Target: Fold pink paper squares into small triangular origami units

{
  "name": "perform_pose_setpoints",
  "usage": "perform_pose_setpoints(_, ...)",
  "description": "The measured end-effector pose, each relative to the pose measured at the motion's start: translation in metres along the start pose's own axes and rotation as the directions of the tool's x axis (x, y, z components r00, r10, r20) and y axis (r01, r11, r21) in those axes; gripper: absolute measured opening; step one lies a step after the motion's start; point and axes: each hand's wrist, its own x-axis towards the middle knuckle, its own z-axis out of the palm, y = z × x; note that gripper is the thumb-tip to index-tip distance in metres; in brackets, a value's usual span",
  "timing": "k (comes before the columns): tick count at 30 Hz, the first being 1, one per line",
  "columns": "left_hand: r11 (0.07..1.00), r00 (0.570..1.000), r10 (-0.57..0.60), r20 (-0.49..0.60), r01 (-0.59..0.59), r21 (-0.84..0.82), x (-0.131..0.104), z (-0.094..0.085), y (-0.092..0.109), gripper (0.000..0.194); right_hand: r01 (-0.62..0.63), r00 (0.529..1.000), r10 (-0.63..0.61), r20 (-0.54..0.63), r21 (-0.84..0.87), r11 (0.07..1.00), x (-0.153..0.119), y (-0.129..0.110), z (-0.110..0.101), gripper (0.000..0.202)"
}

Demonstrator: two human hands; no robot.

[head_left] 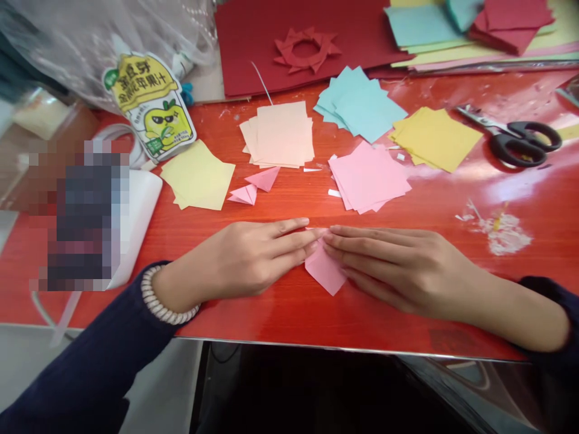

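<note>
A pink paper piece (332, 274), partly folded, lies on the red table (280, 319) between my hands. My left hand (253, 256) comes in from the left with its fingers together, the tips pressed on the paper's upper part. From the right, my right hand (407, 265) meets it, fingertips on the same paper and touching or nearly touching the left ones. The paper's top is mostly covered by fingers. Just beyond my left hand sit two small folded pink pieces (263, 179). A stack of pink squares (371, 178) lies beyond my right hand.
Light yellow (199, 178), peach (283, 134), blue (357, 102) and yellow (436, 138) paper stacks lie farther back. Black-handled scissors (515, 141) and white scraps (509, 235) are at right. A drink pouch (156, 111) stands left. A folded red ring (307, 49) rests on red sheets.
</note>
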Motion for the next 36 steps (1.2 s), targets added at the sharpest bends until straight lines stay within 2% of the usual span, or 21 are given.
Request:
perform_pose_setpoints(5,1.000,0.999,-0.008,-0.036,0.007,-0.012,0.004,-0.002,0.002,0.035,0.059,0.997,-0.055,0.053,-0.081,0.995,0.000,-0.001,0.000,0.040)
perform_pose_setpoints(10,0.999,0.994,-0.040,-0.105,0.040,-0.009,0.007,-0.004,0.005,0.026,0.037,0.997,-0.025,0.070,-0.176,0.984,0.002,-0.006,-0.001,0.044)
perform_pose_setpoints(15,0.996,0.994,-0.081,-0.072,0.083,0.024,0.005,-0.001,0.004,0.018,0.041,0.997,-0.027,0.069,-0.204,0.978,0.005,-0.009,-0.001,0.039)
perform_pose_setpoints(24,0.977,0.993,0.013,-0.116,0.012,0.215,0.008,0.006,0.002,0.022,0.067,0.995,-0.050,0.088,-0.199,0.978,0.004,-0.009,-0.001,0.041)
perform_pose_setpoints(29,0.930,0.976,0.045,-0.212,0.037,0.365,0.014,0.005,-0.004,0.014,0.076,0.994,-0.050,0.099,-0.280,0.957,0.007,-0.010,-0.001,0.033)
perform_pose_setpoints(31,0.940,0.969,0.064,-0.239,0.022,0.342,0.014,0.003,-0.005,0.014,0.068,0.993,-0.036,0.111,-0.296,0.953,0.009,-0.010,-0.001,0.032)
perform_pose_setpoints(36,0.977,0.956,0.177,-0.234,-0.142,0.159,0.012,0.000,0.001,0.014,0.052,0.996,-0.026,0.091,-0.299,0.953,0.008,-0.012,-0.001,0.032)
